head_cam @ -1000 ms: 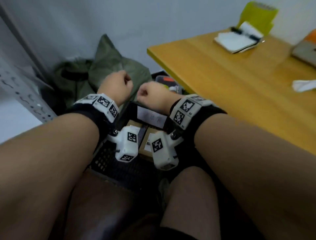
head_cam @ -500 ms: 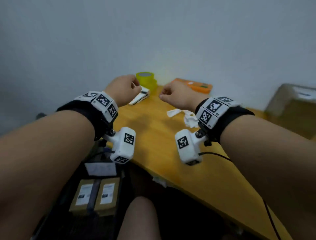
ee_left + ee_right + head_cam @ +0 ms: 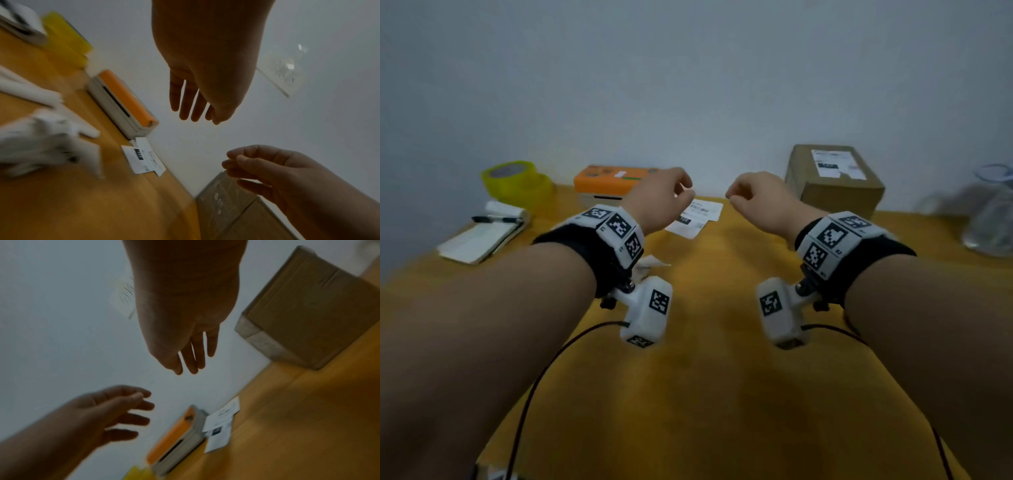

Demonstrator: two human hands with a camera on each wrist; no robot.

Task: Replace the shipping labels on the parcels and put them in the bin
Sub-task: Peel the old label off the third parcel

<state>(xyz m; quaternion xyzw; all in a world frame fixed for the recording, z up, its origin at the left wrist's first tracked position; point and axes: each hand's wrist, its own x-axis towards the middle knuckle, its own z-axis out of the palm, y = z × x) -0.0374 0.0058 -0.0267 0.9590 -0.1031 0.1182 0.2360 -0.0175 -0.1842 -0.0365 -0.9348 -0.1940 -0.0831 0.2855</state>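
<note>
A brown cardboard parcel [image 3: 832, 178] with a white label on top stands at the back right of the yellow wooden table [image 3: 705, 394]. Loose white shipping labels [image 3: 698, 214] lie in front of an orange-topped label printer [image 3: 616, 180]. My left hand [image 3: 683, 192] hovers over the labels with fingers loosely curled, holding nothing. My right hand [image 3: 734, 198] hangs beside it, left of the parcel, also holding nothing. In the left wrist view the left hand [image 3: 193, 107] has relaxed fingers above the labels [image 3: 144, 157]. The right wrist view shows the right hand [image 3: 193, 358] and the parcel [image 3: 308, 305].
A yellow tape roll [image 3: 513, 178] and a notebook with a pen [image 3: 482, 233] sit at the left. Crumpled white paper [image 3: 652, 263] lies under my left wrist. A clear jar [image 3: 989, 212] stands at the far right. A grey wall backs the table.
The view swung up from a dark bin of labelled parcels on the floor to the tabletop. Both hands rose with it, moved apart and loosened from fists.
</note>
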